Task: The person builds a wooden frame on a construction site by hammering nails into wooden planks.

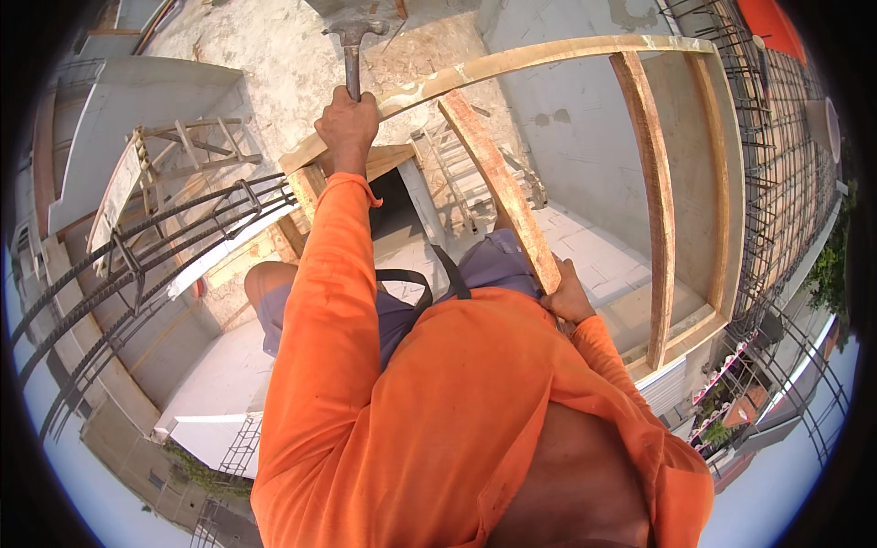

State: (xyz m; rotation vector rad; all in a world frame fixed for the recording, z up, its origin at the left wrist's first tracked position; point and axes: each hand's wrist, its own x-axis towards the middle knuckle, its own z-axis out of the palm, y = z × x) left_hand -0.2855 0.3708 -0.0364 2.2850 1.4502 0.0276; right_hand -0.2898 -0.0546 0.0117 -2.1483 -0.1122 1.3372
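My left hand [347, 132] is closed round the handle of a metal hammer [353, 57], held up with its head at the top, beside the far rail of a wooden frame [548, 53]. Lower down on the right, my right hand [570, 297] grips the near end of a rough wooden batten [501, 187]. That batten slants away to the left, its far end close to the frame's far rail; whether the two touch I cannot tell. Further right, another crosspiece [647, 192] spans the frame. Part of my right hand's fingers is hidden behind the batten.
Tied steel bars [137, 251] stick out on the left, near a wooden trestle [187, 151]. A rebar mesh [790, 155] stands at the right. Below are a concrete floor [274, 46], grey walls [580, 128] and a slatted wooden piece [457, 173]. A dark strap [449, 272] hangs by my legs.
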